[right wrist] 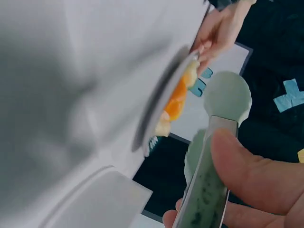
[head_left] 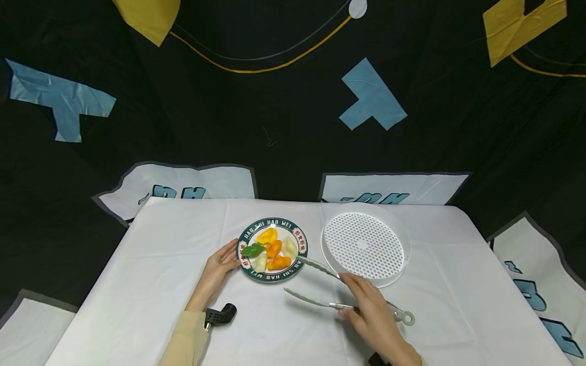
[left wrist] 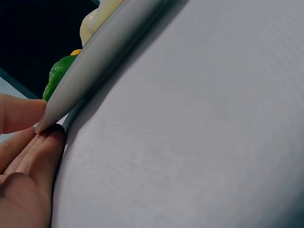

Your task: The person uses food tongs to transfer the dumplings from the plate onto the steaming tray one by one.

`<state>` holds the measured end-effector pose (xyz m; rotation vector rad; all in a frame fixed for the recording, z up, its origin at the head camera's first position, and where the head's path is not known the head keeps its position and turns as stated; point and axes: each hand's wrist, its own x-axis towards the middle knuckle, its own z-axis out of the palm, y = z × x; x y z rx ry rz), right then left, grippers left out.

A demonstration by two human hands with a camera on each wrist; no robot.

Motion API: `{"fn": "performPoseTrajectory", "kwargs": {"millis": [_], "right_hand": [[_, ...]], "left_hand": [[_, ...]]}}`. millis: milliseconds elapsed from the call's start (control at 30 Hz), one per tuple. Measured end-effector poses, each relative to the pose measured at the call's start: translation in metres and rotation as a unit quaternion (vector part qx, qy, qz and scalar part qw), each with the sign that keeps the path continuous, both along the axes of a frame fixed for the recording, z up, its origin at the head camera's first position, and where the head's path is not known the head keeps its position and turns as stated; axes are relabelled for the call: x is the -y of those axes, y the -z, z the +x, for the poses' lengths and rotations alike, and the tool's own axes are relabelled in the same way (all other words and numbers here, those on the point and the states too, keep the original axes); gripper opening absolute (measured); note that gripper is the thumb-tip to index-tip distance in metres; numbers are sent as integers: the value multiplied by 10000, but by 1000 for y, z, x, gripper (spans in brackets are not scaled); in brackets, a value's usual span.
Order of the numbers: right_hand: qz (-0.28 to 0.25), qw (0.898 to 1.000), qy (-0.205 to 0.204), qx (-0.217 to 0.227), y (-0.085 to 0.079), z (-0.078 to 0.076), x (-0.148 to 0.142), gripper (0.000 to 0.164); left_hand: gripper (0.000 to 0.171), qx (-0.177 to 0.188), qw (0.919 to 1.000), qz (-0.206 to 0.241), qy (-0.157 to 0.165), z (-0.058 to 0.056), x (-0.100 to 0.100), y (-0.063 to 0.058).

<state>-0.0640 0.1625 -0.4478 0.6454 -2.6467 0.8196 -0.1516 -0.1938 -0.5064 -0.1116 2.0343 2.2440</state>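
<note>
My left hand (head_left: 216, 272) grips the left edge of a round plate (head_left: 270, 278) with a green lettered rim. In the left wrist view the thumb lies on top of the plate's rim, the fingers beneath. Several dumpling-shaped pieces lie on it: a green one (head_left: 253, 250), a yellow one (head_left: 267, 236), orange ones (head_left: 279, 262) and pale ones (head_left: 289, 248). My right hand (head_left: 373, 312) holds pale green-tipped tongs (head_left: 318, 266) with their arms spread. One tip is at the plate's right rim near a pale piece; whether they touch I cannot tell. Nothing is between the tips.
A white round steamer tray (head_left: 363, 244) with many holes stands right of the plate, behind the tongs. A white cloth (head_left: 256, 330) covers the table. Behind the table hangs a black backdrop (head_left: 274, 112) with blue, yellow and white shapes.
</note>
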Motion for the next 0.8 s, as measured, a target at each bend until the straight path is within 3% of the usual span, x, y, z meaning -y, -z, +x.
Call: {"fn": "performPoseTrajectory", "kwargs": {"millis": [333, 800], "right_hand": [[261, 9989, -260, -290, -1, -34, 15, 66], [454, 9981, -382, -179, 6, -59, 32, 57]], "left_hand": [[67, -101, 9994, 323, 12, 0, 0, 1], [66, -61, 9999, 155, 14, 1, -1, -1]]}}
